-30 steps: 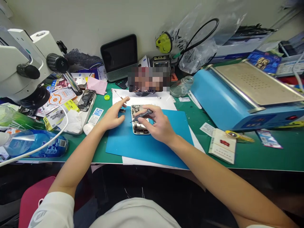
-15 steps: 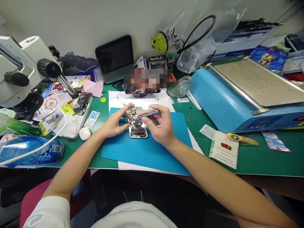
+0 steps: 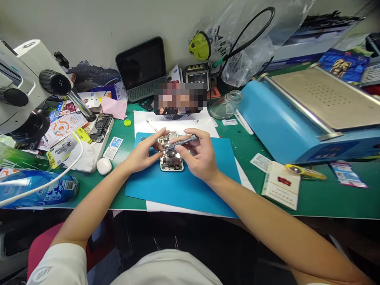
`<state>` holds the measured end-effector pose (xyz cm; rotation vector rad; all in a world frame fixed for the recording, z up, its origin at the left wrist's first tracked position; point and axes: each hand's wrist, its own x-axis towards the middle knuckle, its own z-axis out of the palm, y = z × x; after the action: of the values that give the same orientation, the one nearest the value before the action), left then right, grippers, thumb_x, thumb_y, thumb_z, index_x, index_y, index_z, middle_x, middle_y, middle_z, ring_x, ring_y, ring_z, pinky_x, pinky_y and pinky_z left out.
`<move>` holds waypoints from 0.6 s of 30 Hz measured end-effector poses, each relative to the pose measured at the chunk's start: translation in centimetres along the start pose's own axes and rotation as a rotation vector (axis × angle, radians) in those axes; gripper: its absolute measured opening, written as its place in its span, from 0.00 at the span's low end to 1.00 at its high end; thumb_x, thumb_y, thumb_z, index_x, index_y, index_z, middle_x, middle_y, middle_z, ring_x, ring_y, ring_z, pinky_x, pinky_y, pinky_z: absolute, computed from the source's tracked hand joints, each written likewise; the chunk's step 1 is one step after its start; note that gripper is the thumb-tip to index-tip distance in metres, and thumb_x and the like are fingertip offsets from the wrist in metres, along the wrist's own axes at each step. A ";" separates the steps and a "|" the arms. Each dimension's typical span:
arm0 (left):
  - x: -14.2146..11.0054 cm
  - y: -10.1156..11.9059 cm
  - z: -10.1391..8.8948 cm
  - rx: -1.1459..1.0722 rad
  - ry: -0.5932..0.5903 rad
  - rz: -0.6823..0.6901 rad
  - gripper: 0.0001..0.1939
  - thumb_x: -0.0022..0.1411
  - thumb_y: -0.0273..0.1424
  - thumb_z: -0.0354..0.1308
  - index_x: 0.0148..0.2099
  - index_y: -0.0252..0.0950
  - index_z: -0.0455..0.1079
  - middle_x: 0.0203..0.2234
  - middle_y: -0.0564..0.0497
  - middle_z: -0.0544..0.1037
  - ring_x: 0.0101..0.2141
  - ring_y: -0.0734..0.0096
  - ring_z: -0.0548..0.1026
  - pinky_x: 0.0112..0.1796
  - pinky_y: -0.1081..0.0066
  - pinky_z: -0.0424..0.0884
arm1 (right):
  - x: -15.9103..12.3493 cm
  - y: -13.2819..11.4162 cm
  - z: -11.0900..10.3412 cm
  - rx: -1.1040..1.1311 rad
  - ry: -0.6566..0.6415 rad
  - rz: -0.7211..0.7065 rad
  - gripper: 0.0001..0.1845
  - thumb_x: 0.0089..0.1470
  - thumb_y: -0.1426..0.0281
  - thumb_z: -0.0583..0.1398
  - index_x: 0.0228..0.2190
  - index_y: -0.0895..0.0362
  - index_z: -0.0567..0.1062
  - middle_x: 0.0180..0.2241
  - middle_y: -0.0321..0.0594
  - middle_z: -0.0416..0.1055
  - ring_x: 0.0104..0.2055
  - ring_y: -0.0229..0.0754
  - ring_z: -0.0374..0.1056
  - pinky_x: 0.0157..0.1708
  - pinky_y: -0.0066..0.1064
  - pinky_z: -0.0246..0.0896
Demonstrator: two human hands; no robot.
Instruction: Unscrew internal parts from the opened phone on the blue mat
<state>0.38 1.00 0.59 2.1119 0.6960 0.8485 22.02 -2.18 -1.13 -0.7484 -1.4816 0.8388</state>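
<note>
An opened smartphone [image 3: 171,163], its internal parts exposed, lies face up on a blue mat [image 3: 178,190]. My right hand [image 3: 203,154] is closed around a dark grey screwdriver [image 3: 186,141], pen-like and slanted, its tip pointing down-left at the middle of the phone. Whether the tip touches a part is too small to tell. My left hand [image 3: 145,152] is at the phone's left side with fingers and thumb spread, the fingertips at its edge. The end of a thin dark tool [image 3: 143,138] shows behind the left hand.
A microscope [image 3: 38,91] stands at the left, near a second opened phone [image 3: 101,127] and a white earbud case [image 3: 104,166]. A propped phone [image 3: 180,99], a glass jar [image 3: 227,105] and a blue heating-plate machine [image 3: 267,126] stand behind and right. A cigarette pack [image 3: 280,186] lies at right.
The camera view has shifted slightly. Both hands keep nearly the same pose at the phone, with the screwdriver still in my right hand.
</note>
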 end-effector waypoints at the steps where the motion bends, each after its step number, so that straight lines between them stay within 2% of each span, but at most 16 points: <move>1: 0.0 0.0 0.0 -0.001 0.001 -0.002 0.40 0.70 0.27 0.58 0.78 0.50 0.46 0.67 0.39 0.68 0.41 0.70 0.76 0.46 0.65 0.77 | 0.0 0.0 0.0 -0.001 -0.001 0.001 0.20 0.65 0.66 0.64 0.54 0.46 0.64 0.43 0.38 0.81 0.48 0.44 0.81 0.46 0.40 0.81; 14: 0.0 -0.2 0.1 0.000 0.016 0.033 0.40 0.70 0.25 0.57 0.78 0.51 0.47 0.66 0.40 0.69 0.40 0.70 0.76 0.45 0.64 0.77 | 0.0 0.1 0.0 0.020 0.019 0.036 0.20 0.64 0.63 0.65 0.53 0.45 0.64 0.41 0.36 0.80 0.48 0.44 0.81 0.49 0.41 0.80; 18: 0.0 -0.2 0.1 0.018 0.014 0.032 0.39 0.70 0.26 0.57 0.77 0.50 0.47 0.66 0.40 0.70 0.39 0.70 0.77 0.45 0.64 0.77 | -0.1 0.1 -0.1 0.004 0.028 0.061 0.21 0.64 0.61 0.65 0.54 0.44 0.64 0.43 0.36 0.80 0.46 0.45 0.81 0.45 0.41 0.81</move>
<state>0.40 1.13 0.41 2.1397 0.6811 0.8782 22.14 -2.22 -1.27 -0.8028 -1.4383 0.8735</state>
